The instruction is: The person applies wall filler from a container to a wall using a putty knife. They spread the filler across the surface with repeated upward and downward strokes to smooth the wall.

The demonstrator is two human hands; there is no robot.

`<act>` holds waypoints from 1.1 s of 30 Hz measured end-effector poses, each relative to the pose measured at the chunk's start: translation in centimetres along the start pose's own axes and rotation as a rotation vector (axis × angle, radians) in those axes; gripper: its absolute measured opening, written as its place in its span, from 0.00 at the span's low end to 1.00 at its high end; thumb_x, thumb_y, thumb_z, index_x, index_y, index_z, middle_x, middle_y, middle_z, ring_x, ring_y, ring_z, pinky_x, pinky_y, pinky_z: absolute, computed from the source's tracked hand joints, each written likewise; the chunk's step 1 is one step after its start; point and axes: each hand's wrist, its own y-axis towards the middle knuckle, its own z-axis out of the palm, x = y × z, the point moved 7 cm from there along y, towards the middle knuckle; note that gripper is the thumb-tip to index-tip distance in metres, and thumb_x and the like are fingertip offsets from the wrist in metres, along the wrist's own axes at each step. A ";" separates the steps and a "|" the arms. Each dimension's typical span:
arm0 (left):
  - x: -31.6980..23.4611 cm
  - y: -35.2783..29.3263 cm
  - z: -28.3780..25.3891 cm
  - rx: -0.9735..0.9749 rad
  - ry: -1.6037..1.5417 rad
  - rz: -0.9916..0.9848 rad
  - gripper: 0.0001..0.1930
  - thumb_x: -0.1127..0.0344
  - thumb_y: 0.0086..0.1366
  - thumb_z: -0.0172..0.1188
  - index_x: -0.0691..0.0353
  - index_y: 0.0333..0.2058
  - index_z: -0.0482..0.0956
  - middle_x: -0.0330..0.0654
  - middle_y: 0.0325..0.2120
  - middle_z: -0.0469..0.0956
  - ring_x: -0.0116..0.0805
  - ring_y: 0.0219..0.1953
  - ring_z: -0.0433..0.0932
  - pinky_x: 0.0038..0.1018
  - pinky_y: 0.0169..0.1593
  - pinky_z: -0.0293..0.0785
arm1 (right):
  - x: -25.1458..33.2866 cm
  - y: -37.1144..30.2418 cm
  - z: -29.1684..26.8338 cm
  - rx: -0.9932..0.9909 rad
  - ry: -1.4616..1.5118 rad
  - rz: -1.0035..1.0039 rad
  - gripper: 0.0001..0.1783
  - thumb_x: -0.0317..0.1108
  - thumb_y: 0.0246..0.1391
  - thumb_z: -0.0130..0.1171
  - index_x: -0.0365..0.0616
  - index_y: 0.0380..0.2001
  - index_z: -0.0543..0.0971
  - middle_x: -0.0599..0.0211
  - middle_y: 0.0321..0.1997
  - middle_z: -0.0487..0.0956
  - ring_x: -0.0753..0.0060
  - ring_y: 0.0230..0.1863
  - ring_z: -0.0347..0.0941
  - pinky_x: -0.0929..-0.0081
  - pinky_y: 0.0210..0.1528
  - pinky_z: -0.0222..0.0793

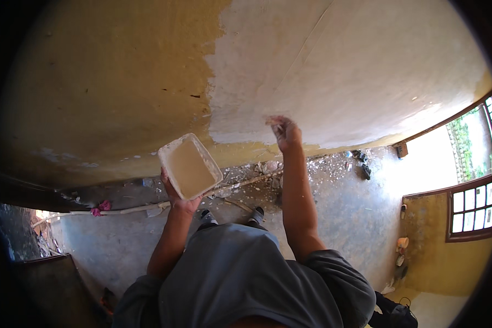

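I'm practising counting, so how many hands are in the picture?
2. The left hand holds the white tub; the right hand is raised in front of the pale wall patch.

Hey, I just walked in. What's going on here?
A person faces a wall, a pale, rectangular open tub of smooth beige mixture in the left hand. The right hand is raised near a broad whitish coated area; blur hides whether it grips anything. To the left, the wall shows a yellow-brown surface. A long, pale pole lies on the grey floor near the wall's foot.
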 end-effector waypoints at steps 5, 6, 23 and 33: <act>0.8 0.2 0.7 0.108 -0.081 -0.015 0.34 0.31 0.63 0.47 0.46 0.61 0.68 0.36 0.56 0.73 0.43 0.56 0.73 0.53 0.56 0.73 | 12.7 -5.5 7.2 0.209 0.105 -0.328 0.10 0.32 0.63 0.52 0.33 0.38 0.73 0.42 0.43 0.78 0.49 0.46 0.78 0.55 0.61 0.74; 0.9 0.4 0.7 0.082 -0.078 -0.013 0.35 0.31 0.63 0.48 0.45 0.61 0.68 0.36 0.56 0.72 0.43 0.57 0.72 0.55 0.55 0.71 | 15.2 -6.3 9.4 0.200 0.164 -0.292 0.10 0.32 0.61 0.55 0.33 0.37 0.73 0.44 0.41 0.78 0.48 0.46 0.78 0.54 0.60 0.75; 0.7 0.8 1.1 0.116 -0.044 0.008 0.33 0.33 0.64 0.48 0.46 0.61 0.69 0.34 0.54 0.74 0.40 0.55 0.74 0.49 0.55 0.74 | 42.7 -21.3 27.3 0.516 0.045 -0.836 0.14 0.29 0.62 0.47 0.22 0.40 0.69 0.39 0.46 0.76 0.55 0.48 0.77 0.71 0.52 0.80; 0.5 1.2 -0.8 0.093 -0.093 0.006 0.37 0.29 0.59 0.51 0.44 0.61 0.68 0.35 0.55 0.72 0.44 0.56 0.72 0.56 0.54 0.71 | -1.1 -7.7 4.5 0.337 -0.191 0.119 0.09 0.32 0.59 0.53 0.36 0.37 0.77 0.56 0.37 0.80 0.56 0.40 0.80 0.63 0.41 0.82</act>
